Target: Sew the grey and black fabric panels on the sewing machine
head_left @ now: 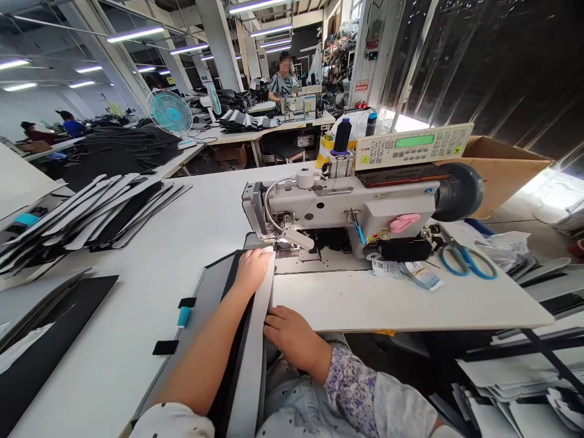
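Observation:
A long grey and black fabric panel (214,292) lies on the white table (150,255) and runs up to the needle of a white sewing machine (337,204). My left hand (252,269) rests flat on the panel just before the presser foot, fingers stretched out. Nearer to me, my right hand (292,333) grips the panel's right edge at the table's front edge, fingers curled onto the fabric. Small black and blue tabs (183,311) stick out of the panel's left edge.
Fanned stacks of black and grey cut panels (91,213) lie at the left. Blue-handled scissors (465,258) and labels lie right of the machine, whose control panel (417,145) and thread spool (342,135) stand above. A cardboard box (502,164), a fan (170,112), and distant workers are behind.

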`<state>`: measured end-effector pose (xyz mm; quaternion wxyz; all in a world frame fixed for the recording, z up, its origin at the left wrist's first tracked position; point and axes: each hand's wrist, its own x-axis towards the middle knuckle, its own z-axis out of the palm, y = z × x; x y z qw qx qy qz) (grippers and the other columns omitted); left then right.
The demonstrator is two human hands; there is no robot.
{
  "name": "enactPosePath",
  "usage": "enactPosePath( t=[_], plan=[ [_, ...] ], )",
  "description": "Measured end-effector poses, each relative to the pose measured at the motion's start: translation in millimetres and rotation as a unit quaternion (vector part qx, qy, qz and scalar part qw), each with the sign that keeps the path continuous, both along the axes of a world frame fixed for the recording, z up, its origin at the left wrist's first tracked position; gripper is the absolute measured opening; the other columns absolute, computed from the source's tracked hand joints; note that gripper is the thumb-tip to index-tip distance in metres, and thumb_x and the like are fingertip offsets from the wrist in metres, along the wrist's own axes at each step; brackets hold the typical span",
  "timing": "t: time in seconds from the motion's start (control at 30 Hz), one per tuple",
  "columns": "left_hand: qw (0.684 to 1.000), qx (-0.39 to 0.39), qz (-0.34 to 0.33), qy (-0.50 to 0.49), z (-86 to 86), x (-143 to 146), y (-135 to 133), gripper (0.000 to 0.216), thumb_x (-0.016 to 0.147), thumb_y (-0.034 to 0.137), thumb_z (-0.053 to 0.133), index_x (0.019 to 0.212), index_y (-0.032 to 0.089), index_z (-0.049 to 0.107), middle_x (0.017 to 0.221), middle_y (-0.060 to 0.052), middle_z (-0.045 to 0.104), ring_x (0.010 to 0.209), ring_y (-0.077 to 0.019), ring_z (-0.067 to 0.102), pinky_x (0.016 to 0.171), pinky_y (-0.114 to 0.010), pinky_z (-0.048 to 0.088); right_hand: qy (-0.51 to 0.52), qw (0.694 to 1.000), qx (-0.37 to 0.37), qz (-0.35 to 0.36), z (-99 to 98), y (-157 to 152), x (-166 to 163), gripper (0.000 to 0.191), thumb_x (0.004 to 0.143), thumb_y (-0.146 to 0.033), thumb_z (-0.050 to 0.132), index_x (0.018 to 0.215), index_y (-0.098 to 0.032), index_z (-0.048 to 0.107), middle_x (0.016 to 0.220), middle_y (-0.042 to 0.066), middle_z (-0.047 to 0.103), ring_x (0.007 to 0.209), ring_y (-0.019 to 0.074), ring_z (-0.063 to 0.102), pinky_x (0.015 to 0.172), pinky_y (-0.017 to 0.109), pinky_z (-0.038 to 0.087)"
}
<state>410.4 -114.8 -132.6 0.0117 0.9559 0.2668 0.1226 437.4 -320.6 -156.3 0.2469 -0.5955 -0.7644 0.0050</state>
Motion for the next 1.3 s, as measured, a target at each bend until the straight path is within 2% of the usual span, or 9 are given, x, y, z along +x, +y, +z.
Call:
enactPosePath(
  t=[0.17, 0.5, 0.57, 0.67, 0.73, 0.9, 1.03, 1.17, 1.3],
  plan=[
    [0.999, 0.013, -0.003, 0.044, 3.4, -5, -7, 0.044, 0.088, 0.014, 0.041, 0.121, 0.033, 0.062, 0.122, -0.005, 0.062, 0.111, -0.024, 0.052, 0.099, -0.039, 0.037, -0.006, 1.0, -0.005, -0.005, 1.5, 2, 8, 0.009, 0.092, -0.018, 0.055, 0.093, -0.019, 0.064, 0.1, 0.004, 0.067, 0.105, 0.0189, 0.053, 0.099, 0.034, 0.04],
    [0.995, 0.049, -0.045, 0.075, 10.6, 1, -4, 0.04, 0.084, 0.01, 0.043, 0.111, 0.028, 0.067, 0.108, -0.006, 0.065, 0.098, -0.0239, 0.053, 0.088, -0.037, 0.04, -0.027, 0.999, -0.015, -0.021, 10.5, 24, 22, 0.008, 0.087, -0.011, 0.058, 0.087, -0.017, 0.063, 0.093, 0.004, 0.066, 0.097, 0.0194, 0.055, 0.092, 0.033, 0.043],
    [0.996, 0.036, -0.039, 0.075, 14.0, 2, -7, 0.038, 0.086, 0.013, 0.042, 0.11, 0.027, 0.067, 0.108, -0.007, 0.065, 0.098, -0.0236, 0.054, 0.088, -0.037, 0.04, -0.034, 0.999, -0.018, -0.024, 9.9, 29, 25, 0.007, 0.087, -0.011, 0.059, 0.086, -0.017, 0.063, 0.092, 0.004, 0.066, 0.095, 0.0192, 0.055, 0.09, 0.032, 0.044],
    [0.997, 0.02, -0.025, 0.071, 18.2, 2, -15, 0.033, 0.087, 0.027, 0.046, 0.114, 0.025, 0.066, 0.108, -0.009, 0.064, 0.101, -0.0256, 0.054, 0.089, -0.038, 0.041, -0.043, 0.998, -0.016, -0.039, 5.3, 36, 30, 0.007, 0.087, -0.01, 0.059, 0.084, -0.016, 0.062, 0.09, 0.005, 0.065, 0.092, 0.019, 0.056, 0.088, 0.032, 0.045],
    [0.997, 0.017, -0.007, 0.08, 19.2, 3, -21, 0.038, 0.084, 0.034, 0.051, 0.118, 0.022, 0.063, 0.106, -0.012, 0.063, 0.102, -0.0283, 0.054, 0.087, -0.039, 0.043, -0.052, 0.997, -0.015, -0.054, 1.7, 40, 33, 0.008, 0.087, -0.01, 0.06, 0.082, -0.016, 0.061, 0.089, 0.005, 0.064, 0.091, 0.0192, 0.057, 0.085, 0.032, 0.046],
    [0.989, -0.049, 0.056, 0.129, 18.0, 10, -27, 0.042, 0.079, 0.021, 0.049, 0.12, 0.021, 0.057, 0.106, -0.01, 0.065, 0.095, -0.0244, 0.062, 0.082, -0.033, 0.045, -0.049, 0.996, -0.009, -0.075, -2.4, 47, 35, 0.008, 0.089, -0.01, 0.057, 0.085, -0.015, 0.061, 0.091, 0.006, 0.064, 0.093, 0.0189, 0.057, 0.085, 0.032, 0.047],
    [0.985, -0.087, 0.092, 0.116, 18.5, 23, -25, 0.042, 0.077, 0.017, 0.048, 0.118, 0.023, 0.056, 0.105, -0.007, 0.067, 0.094, -0.0214, 0.063, 0.08, -0.029, 0.045, 0.0, 0.996, -0.011, -0.089, -5.3, 50, 37, 0.014, 0.091, -0.007, 0.051, 0.087, -0.016, 0.061, 0.094, 0.006, 0.063, 0.094, 0.0171, 0.058, 0.087, 0.032, 0.048],
    [0.984, -0.093, 0.107, 0.104, 20.9, 28, -27, 0.04, 0.077, 0.015, 0.047, 0.114, 0.024, 0.058, 0.106, -0.006, 0.067, 0.093, -0.0215, 0.063, 0.078, -0.029, 0.045, 0.047, 0.994, -0.007, -0.102, -9.3, 52, 39, 0.016, 0.092, -0.006, 0.049, 0.091, -0.016, 0.061, 0.098, 0.006, 0.064, 0.097, 0.0168, 0.058, 0.09, 0.034, 0.048],
    [0.982, -0.109, 0.106, 0.115, 25.0, 17, -32, 0.042, 0.077, 0.016, 0.047, 0.117, 0.025, 0.057, 0.105, -0.006, 0.067, 0.092, -0.021, 0.063, 0.077, -0.029, 0.044, 0.065, 0.993, -0.003, -0.104, -11.4, 51, 37, 0.02, 0.092, -0.005, 0.046, 0.098, -0.018, 0.061, 0.102, 0.006, 0.063, 0.1, 0.0169, 0.058, 0.093, 0.035, 0.048]
  ],
)
